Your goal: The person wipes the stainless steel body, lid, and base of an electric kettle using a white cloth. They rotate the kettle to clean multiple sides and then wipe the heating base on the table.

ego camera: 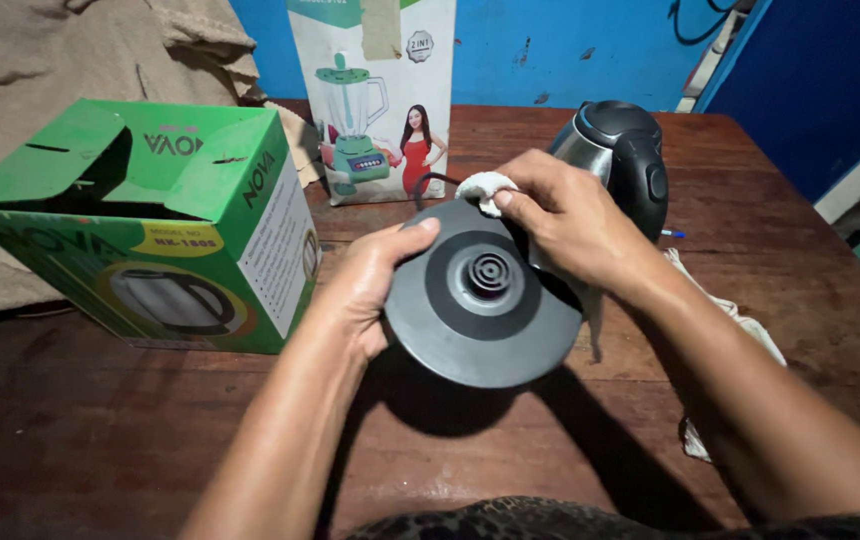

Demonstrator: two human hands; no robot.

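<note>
I see left hand [365, 285] fingers clamped on rim of round kettle base [480, 295], held tilted above tabletop [100, 420]. Right hand [570, 225] fingers pinch white cloth [485, 190] against base's top edge (wiping looks underway, likely unfinished). Kettle [620, 160] stands behind, green box [150, 220] open at left.

Dark wooden table [800, 260]; scuffed blue wall [570, 50] behind

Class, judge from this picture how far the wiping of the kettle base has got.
Done: the green box stands open, and the kettle is out on the table. In hand: the left hand holds the round base tilted up while the right hand presses a white cloth to its upper rim. How much is left cannot be told.
</note>
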